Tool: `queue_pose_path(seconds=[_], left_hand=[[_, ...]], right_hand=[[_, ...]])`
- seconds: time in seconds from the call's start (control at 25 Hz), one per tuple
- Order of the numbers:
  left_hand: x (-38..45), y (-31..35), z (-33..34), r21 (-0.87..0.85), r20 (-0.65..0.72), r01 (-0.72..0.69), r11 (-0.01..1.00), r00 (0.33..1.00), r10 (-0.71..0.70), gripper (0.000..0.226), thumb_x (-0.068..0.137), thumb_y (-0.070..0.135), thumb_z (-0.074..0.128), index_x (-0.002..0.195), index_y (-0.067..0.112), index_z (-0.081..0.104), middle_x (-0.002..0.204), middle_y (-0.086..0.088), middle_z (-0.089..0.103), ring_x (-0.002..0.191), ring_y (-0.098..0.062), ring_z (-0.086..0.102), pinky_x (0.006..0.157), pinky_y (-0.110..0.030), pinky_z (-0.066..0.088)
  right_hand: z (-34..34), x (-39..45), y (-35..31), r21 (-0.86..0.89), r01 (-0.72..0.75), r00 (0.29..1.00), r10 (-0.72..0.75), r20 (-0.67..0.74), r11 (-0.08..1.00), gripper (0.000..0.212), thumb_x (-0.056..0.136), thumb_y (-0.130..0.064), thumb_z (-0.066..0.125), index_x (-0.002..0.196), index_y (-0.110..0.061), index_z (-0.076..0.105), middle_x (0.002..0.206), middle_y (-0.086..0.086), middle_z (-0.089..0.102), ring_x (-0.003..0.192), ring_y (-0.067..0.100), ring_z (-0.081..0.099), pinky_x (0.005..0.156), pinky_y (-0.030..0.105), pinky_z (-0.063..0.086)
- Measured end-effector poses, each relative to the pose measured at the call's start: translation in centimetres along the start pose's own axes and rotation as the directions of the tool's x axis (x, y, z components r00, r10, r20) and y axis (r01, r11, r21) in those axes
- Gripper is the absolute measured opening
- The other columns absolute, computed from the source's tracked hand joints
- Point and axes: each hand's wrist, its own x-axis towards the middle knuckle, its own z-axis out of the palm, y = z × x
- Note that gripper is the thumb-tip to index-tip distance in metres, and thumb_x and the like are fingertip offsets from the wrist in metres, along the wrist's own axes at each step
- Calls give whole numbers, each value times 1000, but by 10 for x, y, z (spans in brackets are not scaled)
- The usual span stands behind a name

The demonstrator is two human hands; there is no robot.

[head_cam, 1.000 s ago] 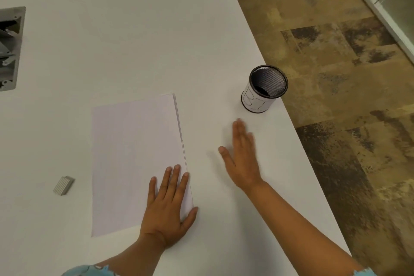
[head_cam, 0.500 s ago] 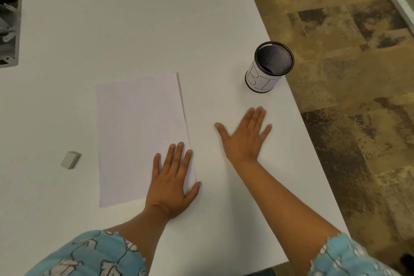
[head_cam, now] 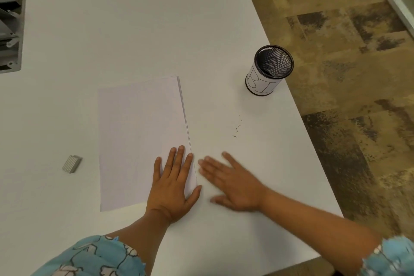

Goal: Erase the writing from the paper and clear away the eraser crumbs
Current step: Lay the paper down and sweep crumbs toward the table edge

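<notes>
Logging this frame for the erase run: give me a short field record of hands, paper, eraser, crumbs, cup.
left hand: flat, fingers straight, pressing the paper's near right corner
right hand: flat on the table just right of the paper, blurred
paper: thin stack, no writing visible
eraser: left of the paper, untouched
crumbs: a few dark specks on the table between right hand and cup
cup: black mesh, upright, near the table's right edge; looks empty

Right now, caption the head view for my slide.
Left hand pins the paper stack; right hand flat beside eraser crumbs.
</notes>
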Motion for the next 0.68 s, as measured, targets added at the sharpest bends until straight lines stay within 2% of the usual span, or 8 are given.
queue_pose_path(seconds=[0.2, 0.36, 0.4, 0.44, 0.52, 0.56, 0.6, 0.68], left_hand=[[-1, 0, 0, 11, 9, 12, 1000, 1000, -12, 73, 88, 59, 15, 148, 16, 11, 156, -8, 9, 144, -25, 5, 112, -48, 3], [-1, 1, 0, 5, 8, 14, 1000, 1000, -14, 74, 88, 60, 13, 147, 15, 14, 155, -9, 11, 143, -25, 5, 111, -48, 4], [-1, 0, 0, 4, 9, 13, 1000, 1000, -13, 74, 88, 60, 13, 147, 15, 14, 155, -9, 12, 143, -24, 3, 111, -48, 4], [0, 0, 0, 3, 7, 11, 1000, 1000, -11, 74, 88, 60, 14, 147, 15, 14, 155, -9, 12, 143, -23, 2, 112, -48, 4], [0, -1, 1, -2, 10, 8, 1000, 1000, -8, 74, 88, 60, 15, 147, 15, 13, 156, -8, 10, 143, -22, 0, 112, -48, 3], [0, 0, 1, -2, 11, 8, 1000, 1000, -8, 74, 88, 60, 16, 148, 15, 12, 156, -8, 9, 143, -22, 0, 113, -48, 2], [0, -1, 1, -1, 10, 8, 1000, 1000, -8, 74, 88, 60, 15, 148, 15, 12, 156, -8, 9, 143, -22, 0, 113, -48, 2], [0, -1, 1, 1, 10, 10, 1000, 1000, -10, 74, 88, 59, 14, 148, 16, 11, 156, -8, 9, 143, -21, -1, 113, -47, 1]], right_hand=[[-29, 42, 70, -81, -128, 988, 134, 79, 988, 74, 90, -56, 24, 144, -12, 1, 154, 8, 1, 141, 21, -6, 113, 47, -9], [-36, 51, 72, -78, -294, 956, 294, -12, 952, 75, 90, -57, 24, 144, -8, 3, 154, 12, 2, 141, 24, -7, 114, 49, -7], [-33, 46, 62, -41, -263, 964, 260, -58, 964, 75, 89, -57, 24, 143, -7, 8, 153, 13, 6, 141, 26, -3, 114, 51, -4], [-27, 40, 48, 1, -169, 982, 169, -82, 986, 75, 88, -57, 24, 143, -7, 12, 153, 13, 9, 141, 26, 1, 114, 51, -2], [-14, 28, 24, 13, 81, 996, -80, -31, 997, 75, 87, -58, 22, 144, -9, 10, 152, 9, 8, 142, 23, 2, 114, 50, -4], [-11, 28, 23, -9, 127, 992, -127, 24, 992, 76, 88, -59, 23, 144, -11, 7, 153, 8, 6, 142, 21, 0, 113, 50, -6], [-12, 33, 29, -25, 111, 992, -110, 54, 993, 76, 88, -60, 25, 144, -12, 5, 154, 7, 5, 142, 20, -2, 113, 51, -7], [-23, 51, 50, -27, -49, 997, 51, 61, 998, 76, 89, -57, 30, 144, -12, 4, 154, 8, 5, 142, 21, -4, 113, 53, -7]])
